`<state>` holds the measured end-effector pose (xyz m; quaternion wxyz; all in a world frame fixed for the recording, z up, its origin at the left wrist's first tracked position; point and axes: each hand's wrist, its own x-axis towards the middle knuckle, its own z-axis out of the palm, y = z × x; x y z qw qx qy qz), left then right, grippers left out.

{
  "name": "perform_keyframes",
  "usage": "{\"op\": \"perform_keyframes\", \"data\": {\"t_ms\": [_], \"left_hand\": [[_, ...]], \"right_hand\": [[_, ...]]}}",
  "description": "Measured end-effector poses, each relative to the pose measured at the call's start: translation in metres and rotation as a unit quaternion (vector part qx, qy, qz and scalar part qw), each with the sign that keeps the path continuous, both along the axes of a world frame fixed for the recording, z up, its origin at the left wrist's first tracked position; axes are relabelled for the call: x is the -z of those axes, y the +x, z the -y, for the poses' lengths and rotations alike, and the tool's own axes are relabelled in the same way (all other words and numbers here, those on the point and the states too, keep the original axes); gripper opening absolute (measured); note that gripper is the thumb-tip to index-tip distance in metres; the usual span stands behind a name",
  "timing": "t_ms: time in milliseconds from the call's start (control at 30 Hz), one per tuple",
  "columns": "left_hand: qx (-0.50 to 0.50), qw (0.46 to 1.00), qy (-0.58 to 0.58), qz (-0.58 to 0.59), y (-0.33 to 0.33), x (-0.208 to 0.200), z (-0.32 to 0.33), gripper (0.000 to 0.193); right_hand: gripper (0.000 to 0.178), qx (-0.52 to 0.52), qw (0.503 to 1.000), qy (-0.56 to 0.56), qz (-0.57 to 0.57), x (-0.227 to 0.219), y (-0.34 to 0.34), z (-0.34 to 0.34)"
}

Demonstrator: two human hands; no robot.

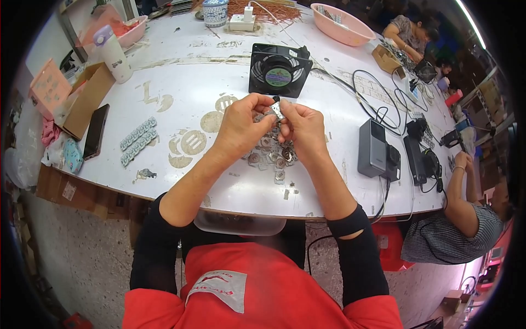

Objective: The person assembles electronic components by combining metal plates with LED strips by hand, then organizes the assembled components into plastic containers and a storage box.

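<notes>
Between the fingertips of both hands is a small silvery metal piece (277,109) with a dark top. My left hand (244,125) pinches it from one side, and my right hand (304,127) grips it from the other. Below and partly behind my hands lies a loose pile of small metal and clear parts (274,156) on the white table. Just beyond my fingertips stands a square black fan (279,71) with a round label at its hub. The exact shape of the held piece is partly hidden by my fingers.
At left are rows of small parts (138,141), a phone (96,130), a cardboard box (87,98) and a bottle (113,55). To the right stand a grey power box (373,149) and black cables (378,104). A pink basin (342,26) sits far back; co-workers (463,219) sit at right.
</notes>
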<state>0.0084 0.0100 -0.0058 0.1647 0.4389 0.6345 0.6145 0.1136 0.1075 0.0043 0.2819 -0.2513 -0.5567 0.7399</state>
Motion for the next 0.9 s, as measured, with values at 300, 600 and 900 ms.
{"op": "perform_keyframes", "data": {"t_ms": [300, 600, 900], "left_hand": [[-0.077, 0.982, 0.035, -0.169, 0.009, -0.005, 0.002, 0.021], [0.027, 0.998, 0.0, 0.054, -0.001, -0.007, 0.003, 0.022], [-0.018, 0.999, -0.043, 0.003, 0.005, -0.01, 0.002, 0.026]], "right_hand": [[0.031, 0.026, 0.988, 0.153, 0.009, 0.004, 0.0, 0.003], [0.025, -0.002, 1.0, -0.029, -0.006, -0.007, 0.004, 0.0], [0.027, 0.068, 0.984, 0.164, 0.001, 0.003, -0.001, 0.004]]}}
